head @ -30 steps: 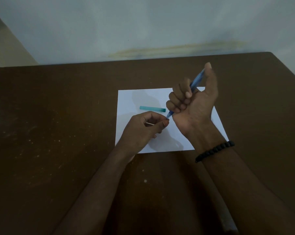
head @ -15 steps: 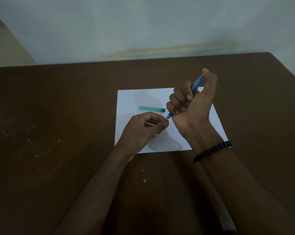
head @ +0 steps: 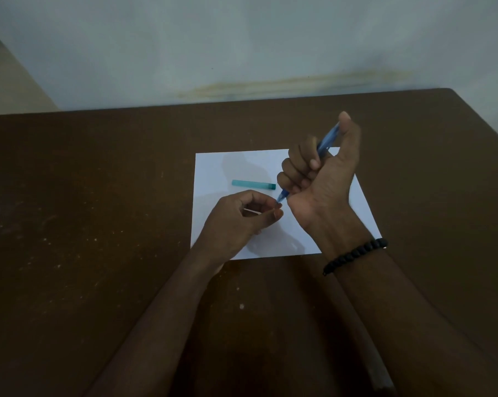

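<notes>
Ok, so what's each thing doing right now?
Blue pen: uncapped, tilted, gripped in the right hand.
Thin white refill: pinched by the left hand, near the pen's tip.
Teal cap: off, lying on the paper.
Paper: flat on the table.

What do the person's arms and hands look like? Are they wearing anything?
Both arms are bare, with no sleeves in sight. A bracelet of small round black beads goes around the wrist just below the right hand. The left hand and its wrist wear nothing that shows: no ring, no watch, no glove.
</notes>
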